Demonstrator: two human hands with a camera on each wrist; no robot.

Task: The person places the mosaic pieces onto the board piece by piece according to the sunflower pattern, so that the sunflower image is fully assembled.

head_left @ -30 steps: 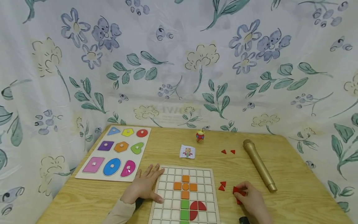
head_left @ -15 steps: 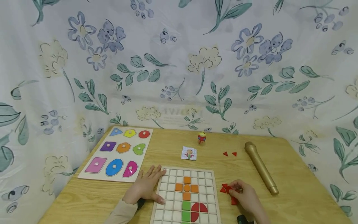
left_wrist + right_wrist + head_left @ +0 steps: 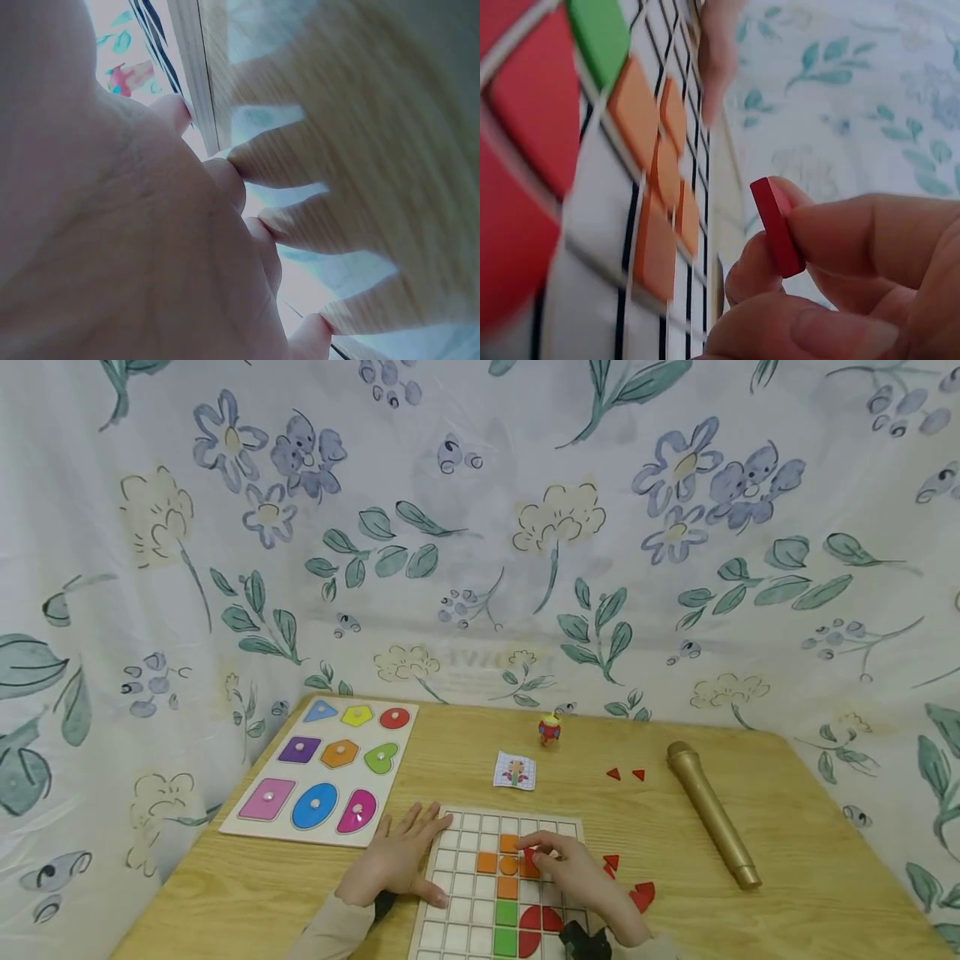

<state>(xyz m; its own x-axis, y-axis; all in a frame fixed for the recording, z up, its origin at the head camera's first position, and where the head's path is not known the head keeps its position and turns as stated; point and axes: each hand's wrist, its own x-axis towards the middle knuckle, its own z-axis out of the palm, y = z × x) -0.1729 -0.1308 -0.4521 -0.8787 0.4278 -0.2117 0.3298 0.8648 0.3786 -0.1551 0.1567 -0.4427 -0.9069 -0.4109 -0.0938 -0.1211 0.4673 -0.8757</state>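
Note:
My right hand (image 3: 585, 878) is over the right half of the white grid board (image 3: 455, 910). Between thumb and fingers it pinches a small red wooden piece (image 3: 778, 227), seen edge-on in the right wrist view; I cannot tell its full shape. Close by on the board, orange squares (image 3: 507, 887) surround an orange disc (image 3: 508, 865). Below them run green squares (image 3: 506, 912), with red quarter-circle pieces (image 3: 529, 942) at their right. My left hand (image 3: 396, 862) lies with fingers spread and thumb out at the board's left edge, its palm (image 3: 150, 202) filling much of the left wrist view.
Right of the board lie red triangles (image 3: 612, 862) and red curved pieces (image 3: 642, 894); farther back is another red triangle (image 3: 638, 774). A gold microphone (image 3: 712, 814) lies at right. A picture card (image 3: 527, 762), a small toy figure (image 3: 550, 729) and a knobbed shape puzzle (image 3: 292, 781) are behind and left.
My right hand has moved left from the red pieces on the table to above the board, carrying a red piece. My left hand keeps its place at the board's edge.

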